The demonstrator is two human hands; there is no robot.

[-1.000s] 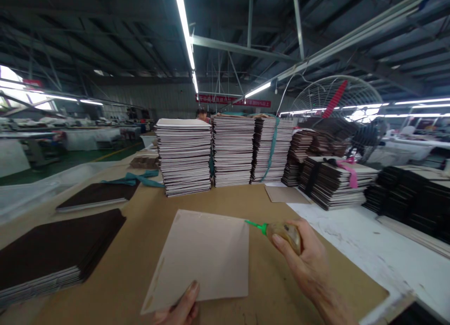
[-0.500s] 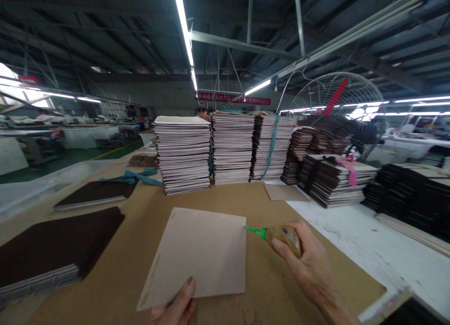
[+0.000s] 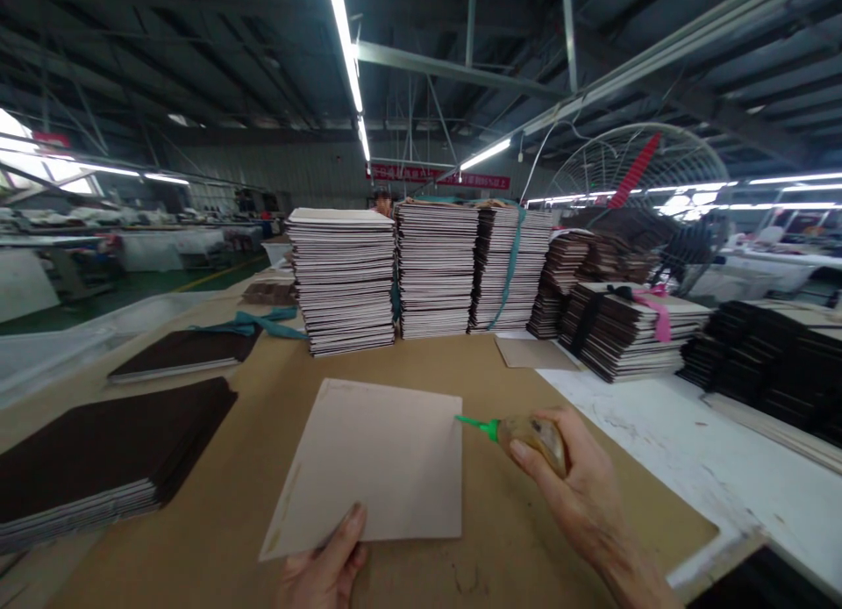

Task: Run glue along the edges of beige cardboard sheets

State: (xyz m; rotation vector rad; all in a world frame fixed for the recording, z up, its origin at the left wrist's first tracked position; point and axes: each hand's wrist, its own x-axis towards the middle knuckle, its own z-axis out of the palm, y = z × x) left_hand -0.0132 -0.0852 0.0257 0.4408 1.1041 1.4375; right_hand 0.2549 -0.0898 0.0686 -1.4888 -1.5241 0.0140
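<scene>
My left hand (image 3: 329,561) grips the near edge of a pale, flat square panel (image 3: 388,469), thumb on top and fingers beneath. A yellowish glue streak (image 3: 287,508) runs along the panel's left edge. In my right hand (image 3: 582,486) is a brownish glue bottle (image 3: 534,438), held on its side with the fingers wrapped round it. Its thin green nozzle (image 3: 477,424) points left, and the tip is at the panel's right edge near the far corner. Whether the tip touches the surface I cannot tell.
Tall stacks of panels (image 3: 348,284) stand at the back of the brown board (image 3: 513,539). Dark panels (image 3: 98,451) are piled on the left. Tied bundles (image 3: 624,328) and black piles (image 3: 769,354) sit right, before a large fan (image 3: 638,170). One loose panel (image 3: 536,353) lies behind.
The view has tilted down a little to the side, shifting everything slightly up in the picture. Both hands keep their grips, and the nozzle tip stays near the panel's right edge.
</scene>
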